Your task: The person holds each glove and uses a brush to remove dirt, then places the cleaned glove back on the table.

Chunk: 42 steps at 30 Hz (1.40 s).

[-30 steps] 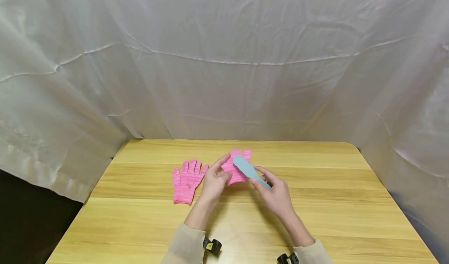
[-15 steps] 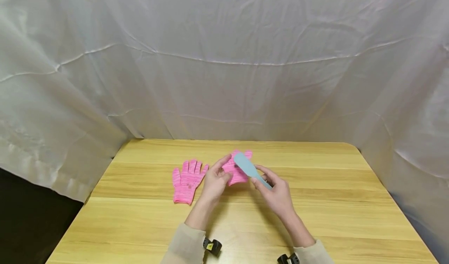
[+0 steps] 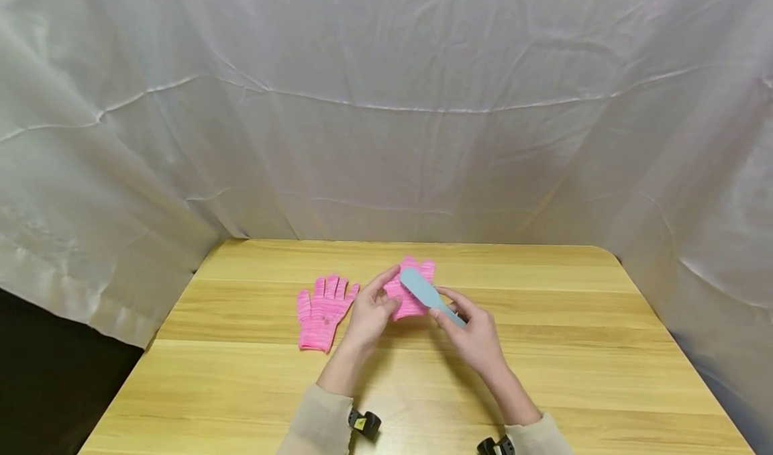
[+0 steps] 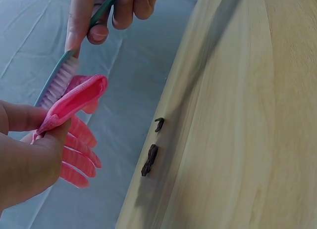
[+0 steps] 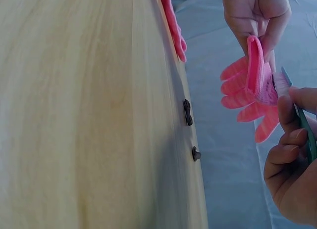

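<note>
My left hand pinches a pink knitted glove between thumb and fingers near its cuff, holding it up off the table. In the left wrist view the glove's cuff gapes and its fingers hang down. A light-blue brush is gripped by its handle in my right hand, the index finger laid along its back. Its white bristles press on the glove's face. By them, a dark patch shows on the glove in the right wrist view. A second pink glove lies flat to the left, with a small brownish spot.
Everything is over a wooden table. Two small dark brown twisted lumps, one larger and one smaller, lie on the tabletop in the wrist views. A grey curtain hangs behind and at both sides.
The brush head slid slightly up and away over the held glove, then came back down to the left. The left hand keeps its grip, and the flat glove has not moved.
</note>
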Motion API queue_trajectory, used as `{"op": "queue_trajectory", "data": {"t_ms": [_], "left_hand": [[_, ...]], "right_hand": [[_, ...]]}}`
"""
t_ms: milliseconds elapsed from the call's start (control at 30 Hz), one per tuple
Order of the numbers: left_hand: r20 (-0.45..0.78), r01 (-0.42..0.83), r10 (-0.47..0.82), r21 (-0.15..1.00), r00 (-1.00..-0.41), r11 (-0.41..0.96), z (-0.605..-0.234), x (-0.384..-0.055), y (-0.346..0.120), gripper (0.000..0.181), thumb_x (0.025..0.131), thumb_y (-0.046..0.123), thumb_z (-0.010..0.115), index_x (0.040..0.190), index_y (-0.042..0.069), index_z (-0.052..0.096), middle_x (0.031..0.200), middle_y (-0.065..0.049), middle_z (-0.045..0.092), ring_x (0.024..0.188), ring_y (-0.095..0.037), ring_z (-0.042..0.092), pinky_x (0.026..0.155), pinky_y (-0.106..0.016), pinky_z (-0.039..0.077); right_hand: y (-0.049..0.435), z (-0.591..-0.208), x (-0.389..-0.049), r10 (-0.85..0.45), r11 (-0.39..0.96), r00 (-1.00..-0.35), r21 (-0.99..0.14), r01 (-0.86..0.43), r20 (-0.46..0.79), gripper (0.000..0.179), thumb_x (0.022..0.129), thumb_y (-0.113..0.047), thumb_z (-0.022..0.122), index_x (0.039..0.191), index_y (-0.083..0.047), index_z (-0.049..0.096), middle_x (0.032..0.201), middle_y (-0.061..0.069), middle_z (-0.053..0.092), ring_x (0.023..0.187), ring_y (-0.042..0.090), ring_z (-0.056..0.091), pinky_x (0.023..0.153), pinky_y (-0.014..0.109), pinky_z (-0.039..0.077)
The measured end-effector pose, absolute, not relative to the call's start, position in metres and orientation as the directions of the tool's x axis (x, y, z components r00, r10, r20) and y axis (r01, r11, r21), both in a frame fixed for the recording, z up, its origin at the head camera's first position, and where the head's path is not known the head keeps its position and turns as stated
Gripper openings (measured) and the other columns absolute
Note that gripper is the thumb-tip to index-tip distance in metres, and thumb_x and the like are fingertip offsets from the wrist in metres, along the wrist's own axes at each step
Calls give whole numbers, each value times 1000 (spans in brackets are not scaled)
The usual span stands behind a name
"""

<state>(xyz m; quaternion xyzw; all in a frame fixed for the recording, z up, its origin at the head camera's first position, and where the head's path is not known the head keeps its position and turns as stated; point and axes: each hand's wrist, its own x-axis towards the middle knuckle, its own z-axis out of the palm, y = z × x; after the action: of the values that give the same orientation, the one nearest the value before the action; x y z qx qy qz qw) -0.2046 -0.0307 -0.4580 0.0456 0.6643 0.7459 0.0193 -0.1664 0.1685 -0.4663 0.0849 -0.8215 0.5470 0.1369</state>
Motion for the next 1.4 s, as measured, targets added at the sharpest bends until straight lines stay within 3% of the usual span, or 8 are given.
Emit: {"op": "queue_trajectory", "data": {"t_ms": [567,800,1133,1400], "left_hand": [[55,42,96,990,-994,-132,-459,-207,-34,63,88,-14,62,149,4,55,80,2,41,65,-7,40,54,-14,38],[18,3,111,990,-994,-139,-457,-206,-34,63,91,-12,61,150,9,55,80,2,45,63,-6,43,56,-16,42],[19,2,115,989,-993,-151,-458,-207,-34,62,91,-11,61,150,7,54,75,4,44,61,-5,43,55,-15,43],[28,18,85,993,-996,-115,-459,-205,-31,63,88,-12,63,148,6,57,79,2,41,67,-10,37,54,-15,35]], "right_hand": [[173,-468,-169,25,396,-942,-869,-298,334,40,94,-17,79,133,-12,71,78,1,70,56,8,47,49,22,37],[173,-469,-168,29,377,-934,-869,-320,357,38,95,-17,78,132,-13,71,80,3,71,57,7,47,48,22,37],[170,-467,-165,51,287,-910,-879,-380,410,39,93,-7,77,132,-8,70,81,13,73,60,5,55,46,19,35],[168,-467,-165,-38,363,-914,-847,-389,403,38,93,-15,80,130,-11,72,76,2,71,56,5,50,47,21,39]]}}
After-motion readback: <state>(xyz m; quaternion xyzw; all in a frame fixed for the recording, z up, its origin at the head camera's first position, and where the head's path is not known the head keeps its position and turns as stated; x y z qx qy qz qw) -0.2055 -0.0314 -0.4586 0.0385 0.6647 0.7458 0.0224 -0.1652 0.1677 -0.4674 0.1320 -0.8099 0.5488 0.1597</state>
